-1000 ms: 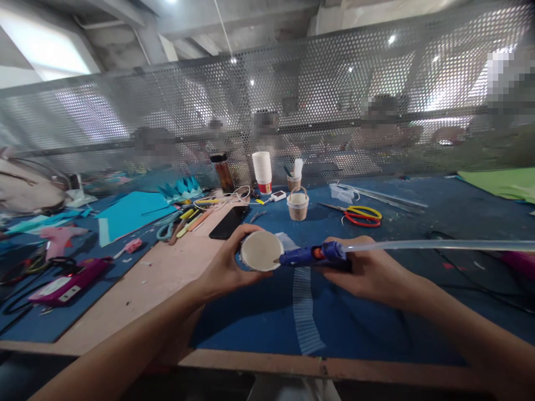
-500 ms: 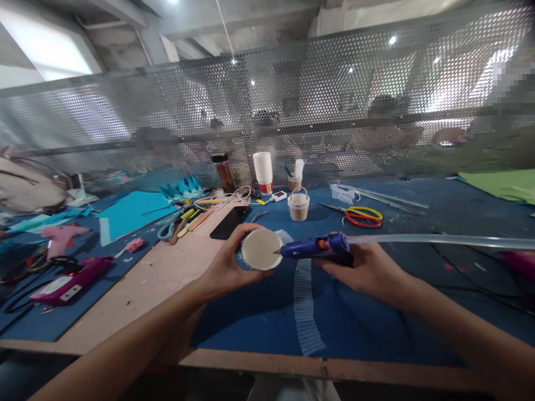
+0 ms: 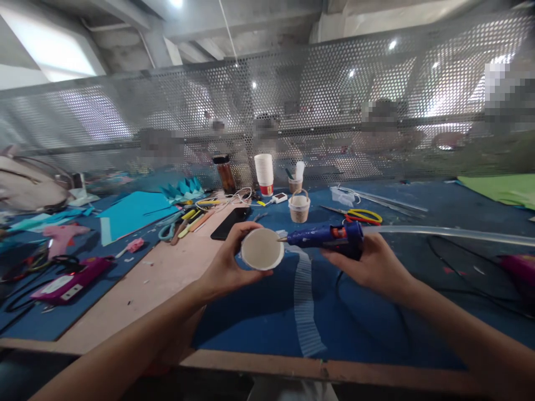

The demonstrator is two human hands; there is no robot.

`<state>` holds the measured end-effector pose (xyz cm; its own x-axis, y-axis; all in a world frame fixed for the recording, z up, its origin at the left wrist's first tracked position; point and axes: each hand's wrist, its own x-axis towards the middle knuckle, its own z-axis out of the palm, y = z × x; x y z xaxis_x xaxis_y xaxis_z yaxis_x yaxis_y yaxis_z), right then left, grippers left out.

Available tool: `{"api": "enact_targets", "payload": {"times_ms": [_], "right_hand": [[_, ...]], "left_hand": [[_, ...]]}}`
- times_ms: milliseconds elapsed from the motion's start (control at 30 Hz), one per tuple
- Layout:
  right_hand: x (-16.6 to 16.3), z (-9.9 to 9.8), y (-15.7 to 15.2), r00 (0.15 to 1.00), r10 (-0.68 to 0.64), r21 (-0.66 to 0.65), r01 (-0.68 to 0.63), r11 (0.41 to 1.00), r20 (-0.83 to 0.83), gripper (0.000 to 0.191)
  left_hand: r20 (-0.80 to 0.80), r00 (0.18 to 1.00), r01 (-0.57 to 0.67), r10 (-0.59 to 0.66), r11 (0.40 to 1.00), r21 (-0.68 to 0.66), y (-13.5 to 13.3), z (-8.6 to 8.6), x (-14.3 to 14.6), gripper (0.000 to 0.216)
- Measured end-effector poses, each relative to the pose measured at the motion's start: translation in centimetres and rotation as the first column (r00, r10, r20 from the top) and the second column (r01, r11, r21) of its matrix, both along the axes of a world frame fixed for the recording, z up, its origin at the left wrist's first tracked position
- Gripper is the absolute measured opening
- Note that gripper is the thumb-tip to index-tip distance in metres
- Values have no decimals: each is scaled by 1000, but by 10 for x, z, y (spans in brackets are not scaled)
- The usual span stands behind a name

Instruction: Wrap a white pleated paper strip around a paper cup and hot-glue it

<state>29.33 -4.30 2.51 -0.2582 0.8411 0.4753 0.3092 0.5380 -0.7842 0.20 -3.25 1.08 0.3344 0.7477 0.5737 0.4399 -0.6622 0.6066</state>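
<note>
Left hand (image 3: 228,266), centre of the frame: fingers curled closed around a paper cup (image 3: 262,249), held on its side above the table with its flat round base facing the camera.

Right hand (image 3: 370,266), right of centre: fingers wrapped closed around the grip of a blue glue gun (image 3: 324,236). The gun lies level, nozzle pointing toward frame left. The nozzle tip sits at the upper right edge of the cup base; contact cannot be confirmed. A clear glue stick (image 3: 451,234) extends from the rear of the gun toward the right edge of the frame.

Below the cup, a white pleated strip (image 3: 304,303) lies on the blue mat (image 3: 251,317). Yellow-handled scissors (image 3: 363,216) lie beyond the gun.
</note>
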Motion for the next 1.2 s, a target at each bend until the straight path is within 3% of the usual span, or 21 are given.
{"api": "enact_targets", "payload": {"times_ms": [333, 533, 833, 933, 1067, 1200], "right_hand": [[2, 12, 0, 1000, -24, -36, 25, 999, 2, 16], [2, 15, -1, 999, -35, -80, 38, 996, 27, 18], [5, 12, 1, 997, -62, -237, 71, 969, 43, 29], [4, 12, 2, 996, -78, -258, 86, 962, 40, 31], [4, 11, 4, 998, -56, -269, 63, 961, 34, 32], [6, 7, 7, 1000, -22, -289, 15, 957, -22, 32]], "left_hand": [[182, 983, 10, 35, 970, -245, 4, -2, -1, 74], [349, 937, 138, 25, 890, -435, 12, -8, -3, 71], [580, 815, 399, 5, 722, -566, 10, -6, -1, 64], [629, 777, 440, 22, 695, -568, 8, -5, -1, 59], [654, 756, 458, 26, 693, -557, 7, -4, 1, 59], [620, 784, 377, 34, 768, -518, 7, -1, 3, 65]]}}
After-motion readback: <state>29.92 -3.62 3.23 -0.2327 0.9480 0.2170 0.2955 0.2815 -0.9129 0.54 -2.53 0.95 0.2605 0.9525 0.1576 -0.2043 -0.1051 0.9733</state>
